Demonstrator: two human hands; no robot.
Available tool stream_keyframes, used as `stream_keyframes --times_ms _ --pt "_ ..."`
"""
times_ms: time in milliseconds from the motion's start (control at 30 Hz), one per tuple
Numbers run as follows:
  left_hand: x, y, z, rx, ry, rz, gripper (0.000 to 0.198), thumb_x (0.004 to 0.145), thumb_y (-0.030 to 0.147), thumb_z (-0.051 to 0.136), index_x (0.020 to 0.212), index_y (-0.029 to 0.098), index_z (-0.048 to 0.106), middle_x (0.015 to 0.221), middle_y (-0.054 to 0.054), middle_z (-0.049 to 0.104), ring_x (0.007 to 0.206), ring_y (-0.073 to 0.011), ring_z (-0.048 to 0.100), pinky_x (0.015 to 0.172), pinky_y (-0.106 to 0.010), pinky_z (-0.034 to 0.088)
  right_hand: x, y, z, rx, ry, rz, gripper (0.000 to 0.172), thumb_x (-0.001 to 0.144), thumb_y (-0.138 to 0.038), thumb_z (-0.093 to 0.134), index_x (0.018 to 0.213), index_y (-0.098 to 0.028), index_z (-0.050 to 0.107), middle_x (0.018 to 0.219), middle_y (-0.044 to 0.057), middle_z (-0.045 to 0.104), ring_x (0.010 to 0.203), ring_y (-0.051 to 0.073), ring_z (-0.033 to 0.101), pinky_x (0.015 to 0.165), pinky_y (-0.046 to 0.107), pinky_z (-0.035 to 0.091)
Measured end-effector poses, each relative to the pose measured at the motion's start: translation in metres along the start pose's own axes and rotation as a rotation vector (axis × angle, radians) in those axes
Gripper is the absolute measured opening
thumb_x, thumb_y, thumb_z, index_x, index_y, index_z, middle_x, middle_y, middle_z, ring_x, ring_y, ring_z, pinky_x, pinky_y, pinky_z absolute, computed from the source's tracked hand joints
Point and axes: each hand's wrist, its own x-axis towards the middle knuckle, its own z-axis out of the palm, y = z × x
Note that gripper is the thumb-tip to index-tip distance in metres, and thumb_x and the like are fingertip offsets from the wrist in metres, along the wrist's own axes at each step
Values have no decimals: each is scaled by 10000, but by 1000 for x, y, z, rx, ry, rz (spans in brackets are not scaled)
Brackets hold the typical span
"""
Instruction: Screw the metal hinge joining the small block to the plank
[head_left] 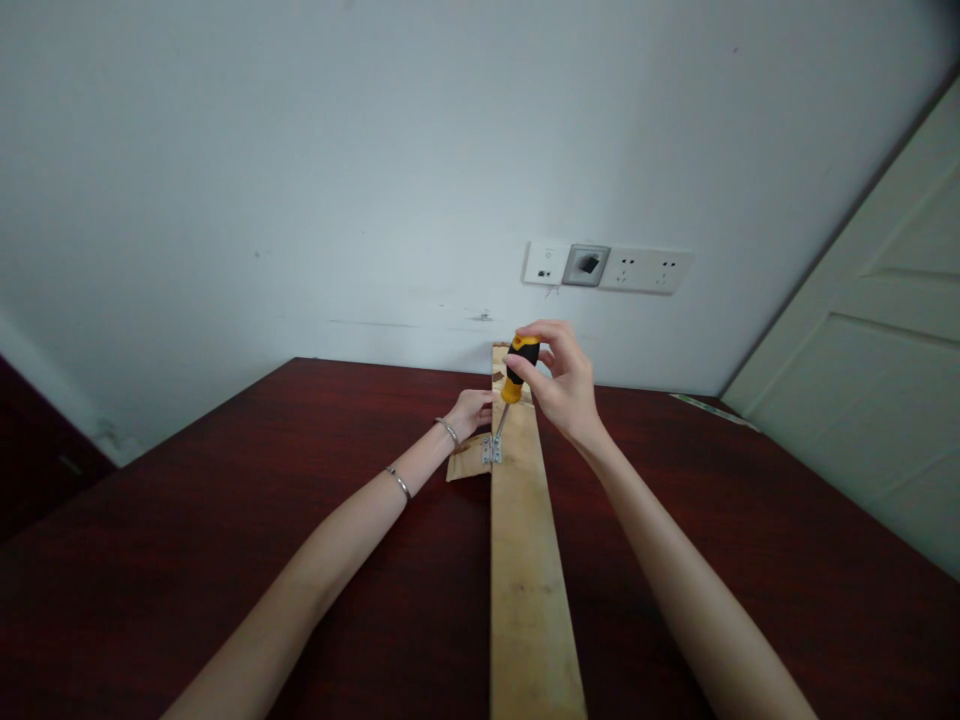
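Observation:
A yellow-and-black screwdriver [523, 358] is pinched near its handle's top by my right hand [566, 385]. Its shaft slants down to a metal hinge [493, 449], with the tip at a screw on the hinge's upper right side. The hinge spans a long wooden plank [525, 560] and a short wooden piece [466, 459] on the left. My left hand [472, 410], below two bracelets, grips the plank's left edge just above the short piece. Some of its fingertips are hidden by the plank.
The dark red tabletop [360, 430] runs back to a white wall [300, 180]. Wall sockets [645, 270] sit above the plank's far end. A white panelled door [877, 340] stands at the right, with a thin flat strip [716, 411] near the table's back right corner.

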Motion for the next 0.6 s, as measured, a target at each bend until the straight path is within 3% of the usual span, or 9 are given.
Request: stream_keyframes --times_ms 67,233,433,500,600 --pt "1 -1 -1 -1 -16 11 75 775 63 612 798 55 683 758 -111 702 602 -156 661 611 -252 540 0 -2 -1 -14 -15 8 245 788 -335 696 1020 -289 631 1117 46 558 1065 203 555 811 350 549" --pt "7 -4 -5 -8 -26 37 65 751 47 610 769 59 670 761 -117 699 582 -155 647 613 -271 539 1 -4 -5 61 -151 -10 273 938 -294 470 1183 -311 588 1249 49 580 1174 203 539 941 396 495" --pt "2 -1 -3 8 -47 43 105 768 45 576 806 49 674 764 -123 697 623 -158 656 634 -257 543 0 -2 -2 -88 -43 -11 214 826 -349 649 1028 -280 639 1040 47 591 996 205 571 784 360 544" --pt "0 0 -1 15 -52 49 113 767 40 571 812 49 674 760 -123 697 637 -161 659 645 -254 544 0 -4 -2 -104 -34 3 229 806 -357 671 1019 -279 639 1060 50 569 1022 210 557 793 362 542" --pt "-1 1 0 6 -45 37 85 761 49 589 796 52 667 762 -129 696 625 -167 656 641 -268 544 0 -5 -4 -38 -108 6 263 895 -339 543 1147 -295 605 1212 66 556 1146 222 531 866 385 521"
